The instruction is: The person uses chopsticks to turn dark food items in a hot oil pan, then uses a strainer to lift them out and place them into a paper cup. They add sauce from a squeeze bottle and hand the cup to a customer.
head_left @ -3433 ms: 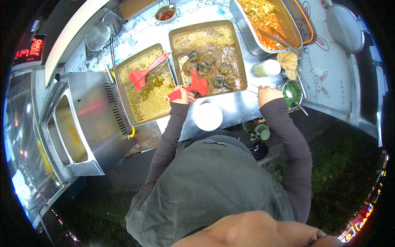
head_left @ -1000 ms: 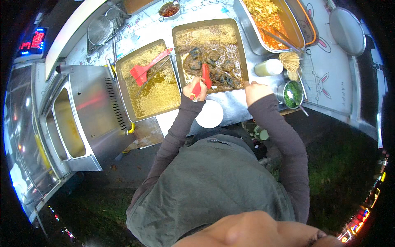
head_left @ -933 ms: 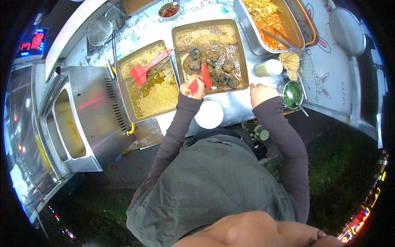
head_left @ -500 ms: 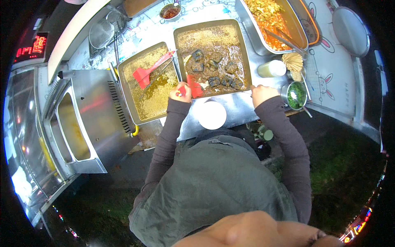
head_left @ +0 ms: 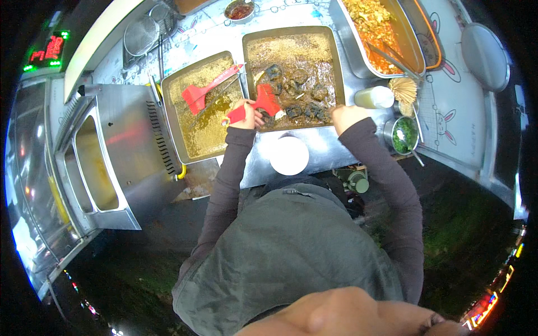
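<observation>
My left hand (head_left: 245, 116) is closed around the handle of a red silicone brush (head_left: 265, 101). The brush's wide head lies over the left part of a tray (head_left: 337, 67) of brown sauce, close to several dark food chunks (head_left: 301, 111). At that tray's near right corner is my right hand (head_left: 348, 117), its fingers curled closed; whatever they hold, if anything, is hidden. A second red brush (head_left: 194, 98) rests in the shallower tray (head_left: 175, 131) of oily, seed-flecked sauce on the left. Just in front of me sits a round white dish (head_left: 289, 156).
Right of the sauce trays stand a deep pan (head_left: 348, 47) of red-sauced food with tongs, a bottle (head_left: 374, 97) of pale liquid, and a bowl (head_left: 404, 135) of chopped greens. A steel fryer (head_left: 134, 151) is at left, strainers (head_left: 141, 35) behind it.
The brush in my left hand has turned, its head moving up and over the sauce and its handle end now pointing left. My right hand has shifted slightly left.
</observation>
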A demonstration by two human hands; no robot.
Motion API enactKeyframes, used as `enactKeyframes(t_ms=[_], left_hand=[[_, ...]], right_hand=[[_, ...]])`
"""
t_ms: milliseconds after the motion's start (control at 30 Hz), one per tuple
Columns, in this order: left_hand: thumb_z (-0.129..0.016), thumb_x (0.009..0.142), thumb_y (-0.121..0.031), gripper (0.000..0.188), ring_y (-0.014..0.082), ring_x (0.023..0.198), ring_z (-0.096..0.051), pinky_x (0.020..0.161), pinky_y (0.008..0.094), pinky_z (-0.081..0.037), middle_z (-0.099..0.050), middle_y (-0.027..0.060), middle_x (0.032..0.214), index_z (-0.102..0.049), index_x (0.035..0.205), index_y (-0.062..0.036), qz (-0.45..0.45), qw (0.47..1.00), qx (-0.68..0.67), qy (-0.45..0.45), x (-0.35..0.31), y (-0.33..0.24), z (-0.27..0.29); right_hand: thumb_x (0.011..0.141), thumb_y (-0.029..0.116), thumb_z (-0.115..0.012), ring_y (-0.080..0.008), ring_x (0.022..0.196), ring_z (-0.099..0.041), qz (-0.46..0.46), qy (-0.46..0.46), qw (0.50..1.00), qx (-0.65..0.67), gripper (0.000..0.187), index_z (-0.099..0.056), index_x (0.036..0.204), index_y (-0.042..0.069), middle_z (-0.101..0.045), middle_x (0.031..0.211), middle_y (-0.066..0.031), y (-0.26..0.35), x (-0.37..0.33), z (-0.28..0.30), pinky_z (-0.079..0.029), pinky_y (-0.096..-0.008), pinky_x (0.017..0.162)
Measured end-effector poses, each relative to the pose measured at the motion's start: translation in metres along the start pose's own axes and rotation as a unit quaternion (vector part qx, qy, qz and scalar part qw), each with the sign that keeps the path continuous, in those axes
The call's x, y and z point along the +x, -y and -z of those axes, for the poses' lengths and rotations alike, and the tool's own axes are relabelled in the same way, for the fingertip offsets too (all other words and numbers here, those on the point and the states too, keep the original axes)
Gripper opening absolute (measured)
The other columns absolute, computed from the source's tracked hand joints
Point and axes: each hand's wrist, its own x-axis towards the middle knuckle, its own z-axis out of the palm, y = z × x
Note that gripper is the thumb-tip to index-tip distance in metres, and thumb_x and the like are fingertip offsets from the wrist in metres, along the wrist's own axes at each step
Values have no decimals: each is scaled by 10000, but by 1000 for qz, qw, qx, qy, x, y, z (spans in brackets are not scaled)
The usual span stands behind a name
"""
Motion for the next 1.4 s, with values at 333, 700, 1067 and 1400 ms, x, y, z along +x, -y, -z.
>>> enactKeyframes(t_ms=[333, 700, 1067, 1400], left_hand=[[-504, 852, -110, 61, 116, 477, -579, 443, 258, -461, -566, 53, 563, -536, 869, -60, -48, 987, 150, 35, -30, 22, -9], [-502, 844, -107, 80, 104, 429, -534, 407, 244, -429, -530, 38, 533, -555, 834, -49, -178, 965, 153, 121, 7, 19, -102], [-510, 805, -241, 234, 314, 634, -632, 598, 425, -509, -616, 183, 659, -620, 758, -40, -284, 732, 613, 85, 88, -81, -112], [-613, 767, -277, 343, 328, 833, -628, 740, 398, -501, -646, 176, 870, -602, 993, -20, -224, 669, 679, 202, 172, -64, -207]], right_hand=[[785, 95, -499, -266, 718, -654, 14, 10, 998, 53, 151, -618, 839, 19, -636, 791, -132, 35, -8, -7, -526, -356, 611], [798, 242, -601, -254, 678, -633, -162, 22, 987, -7, 239, -602, 1000, 114, -616, 752, -101, -23, -80, 29, -494, -368, 585], [800, 267, -600, -250, 688, -633, -160, 48, 986, 27, 260, -606, 996, 97, -622, 753, -93, -31, -87, 7, -493, -365, 596], [781, 130, -488, -263, 701, -655, -133, -30, 984, 110, 187, -657, 743, 61, -653, 734, -122, -21, -41, -4, -521, -372, 621]])
